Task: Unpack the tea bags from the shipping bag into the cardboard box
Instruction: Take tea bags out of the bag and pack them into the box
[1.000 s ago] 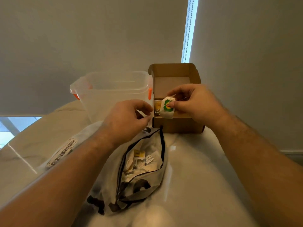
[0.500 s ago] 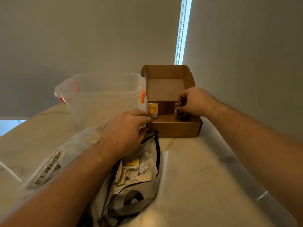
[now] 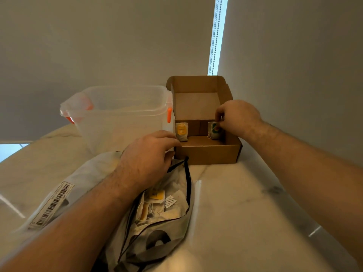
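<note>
A brown cardboard box stands open on the table, lid up. Inside it a yellow-tagged tea bag leans upright at the left. At the right stands a green-tagged tea bag, and my right hand pinches its top edge. A grey shipping bag lies open in front of the box, with several tea bags visible inside. My left hand rests on the bag's top edge by the box's left corner, fingers curled over the rim.
A clear plastic tub with orange clips stands left of the box. A barcode label shows on the bag's left flap. The marble table extends to the right. A wall stands close behind the box.
My right hand carried the green-tagged tea bag from above the box's front down into the right side of the box. My left hand shifted slightly towards the box corner.
</note>
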The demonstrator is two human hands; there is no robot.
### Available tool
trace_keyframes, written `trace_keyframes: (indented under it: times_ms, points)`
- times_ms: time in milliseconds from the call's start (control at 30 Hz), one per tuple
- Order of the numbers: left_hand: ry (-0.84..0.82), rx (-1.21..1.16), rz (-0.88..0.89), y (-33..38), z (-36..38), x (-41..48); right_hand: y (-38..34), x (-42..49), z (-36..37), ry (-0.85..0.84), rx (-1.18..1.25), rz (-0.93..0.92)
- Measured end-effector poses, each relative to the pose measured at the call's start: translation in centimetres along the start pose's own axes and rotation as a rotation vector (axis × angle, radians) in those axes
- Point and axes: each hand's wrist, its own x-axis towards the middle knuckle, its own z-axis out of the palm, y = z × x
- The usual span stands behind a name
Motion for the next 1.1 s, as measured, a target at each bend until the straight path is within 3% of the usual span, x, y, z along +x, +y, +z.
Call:
trace_keyframes:
  times_ms: [433, 733, 833, 1100]
  points:
    - [-0.002, -0.042, -0.031, -0.2, -0.1, 0.0, 0.5, -0.4, 0.1, 0.025, 0.159, 0.104]
    - [-0.005, -0.116, -0.1, 0.3, -1.3, -0.2, -1.3, -2.7, -1.8, 0.128, 0.46, 0.078]
    - [-0.008, -0.094, -0.125, 0.5, -2.8, -0.7, -4.2, -4.8, -2.4, 0.064, 0.599, -0.012]
    - [-0.286, -0.146, -0.271, -0.2, -5.1, -3.5, -9.0, -10.2, -4.2, -0.359, 0.733, -0.217]
